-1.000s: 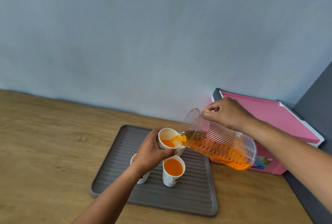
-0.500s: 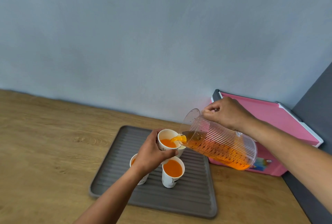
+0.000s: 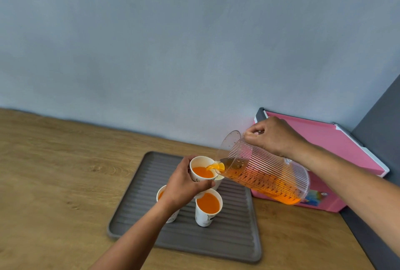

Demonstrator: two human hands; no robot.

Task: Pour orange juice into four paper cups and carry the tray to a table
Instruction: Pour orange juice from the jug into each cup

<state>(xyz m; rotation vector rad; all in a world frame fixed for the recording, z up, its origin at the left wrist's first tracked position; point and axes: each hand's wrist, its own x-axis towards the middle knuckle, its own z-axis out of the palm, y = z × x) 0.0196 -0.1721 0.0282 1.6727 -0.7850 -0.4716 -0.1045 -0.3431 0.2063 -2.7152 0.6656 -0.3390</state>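
Note:
My left hand (image 3: 184, 185) grips a white paper cup (image 3: 201, 172) held above the grey ribbed tray (image 3: 233, 235). My right hand (image 3: 272, 136) holds a clear ribbed jug (image 3: 264, 172) by its top, tilted left, and orange juice runs from its spout into that cup. A full cup (image 3: 208, 209) stands on the tray below. Another cup with juice (image 3: 161, 194) is mostly hidden under my left wrist. A fourth cup (image 3: 218, 180) peeks out behind the held one; its contents are hidden.
The tray lies on a wooden counter (image 3: 54, 183) against a grey-blue wall. A pink box (image 3: 337, 146) sits right behind the jug, in the corner by a dark grey panel (image 3: 381, 118).
The juice level in the held cup has risen. Hands, jug and cups stay almost where they were.

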